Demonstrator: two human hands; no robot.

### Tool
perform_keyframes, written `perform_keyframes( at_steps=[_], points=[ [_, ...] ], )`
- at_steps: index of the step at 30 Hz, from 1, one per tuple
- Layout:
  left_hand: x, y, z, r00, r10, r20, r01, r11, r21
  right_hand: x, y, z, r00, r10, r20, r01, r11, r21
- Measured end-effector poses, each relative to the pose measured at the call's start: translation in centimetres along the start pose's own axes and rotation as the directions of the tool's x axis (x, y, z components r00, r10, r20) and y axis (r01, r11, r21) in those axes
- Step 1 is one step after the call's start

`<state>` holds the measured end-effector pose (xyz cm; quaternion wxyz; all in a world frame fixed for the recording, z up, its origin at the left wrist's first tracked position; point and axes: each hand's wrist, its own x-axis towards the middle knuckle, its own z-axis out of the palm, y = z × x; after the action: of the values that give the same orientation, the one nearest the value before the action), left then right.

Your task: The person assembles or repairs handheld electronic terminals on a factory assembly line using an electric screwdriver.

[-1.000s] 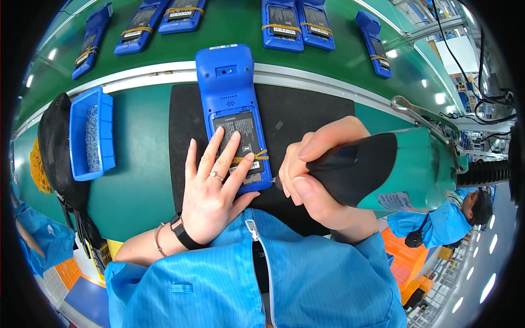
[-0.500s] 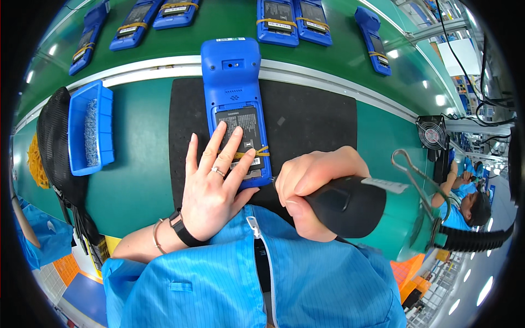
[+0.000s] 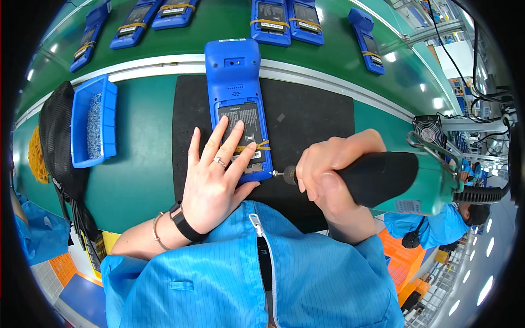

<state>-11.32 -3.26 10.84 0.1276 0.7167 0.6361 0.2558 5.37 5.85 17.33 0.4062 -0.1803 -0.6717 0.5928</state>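
A blue handheld terminal lies back side up on a black mat, its black battery exposed. A yellow rubber band crosses its lower part. My left hand rests over the battery with fingers spread, pressing or touching it but gripping nothing. In my right hand is a green and black electric screwdriver, held nearly level. Its bit points left and meets, or almost meets, the terminal's lower right corner; a small bright piece, perhaps a screw, shows at the tip.
Left of the mat stands a blue bin of small screws, beside a black mesh bag and yellow rubber bands. More banded terminals lie along the green surface beyond the pale rail. A small fan sits at right, near a co-worker in blue.
My right hand has swung the screwdriver outward to the right and levelled it, so its bit now shows by the terminal's corner. My left hand stays on the terminal.
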Motion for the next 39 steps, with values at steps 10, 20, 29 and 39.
perform_keyframes(
  at_steps=[10, 20, 29, 39],
  points=[
    [-0.5, -0.9, -1.1, 0.998, 0.023, -0.055, -0.030, 0.990, -0.136, 0.6, -1.1, 1.3, 0.996, -0.005, -0.088, 0.031, 0.955, 0.294],
    [-1.0, -2.2, -3.0, 0.976, 0.021, -0.217, -0.060, 0.983, -0.175, 2.5, -1.5, 4.5, 0.993, -0.079, -0.082, 0.094, 0.977, 0.189],
    [-4.9, -13.9, -12.5, 0.769, -0.128, -0.626, 0.417, 0.843, 0.340, 4.0, 0.3, 5.8, 0.992, -0.100, -0.080, 0.110, 0.985, 0.133],
    [-3.9, -1.3, -2.8, 0.956, 0.254, -0.151, -0.277, 0.947, -0.164, 4.6, 2.8, 5.7, 0.986, -0.168, 0.001, 0.168, 0.986, -0.002]
  ],
)
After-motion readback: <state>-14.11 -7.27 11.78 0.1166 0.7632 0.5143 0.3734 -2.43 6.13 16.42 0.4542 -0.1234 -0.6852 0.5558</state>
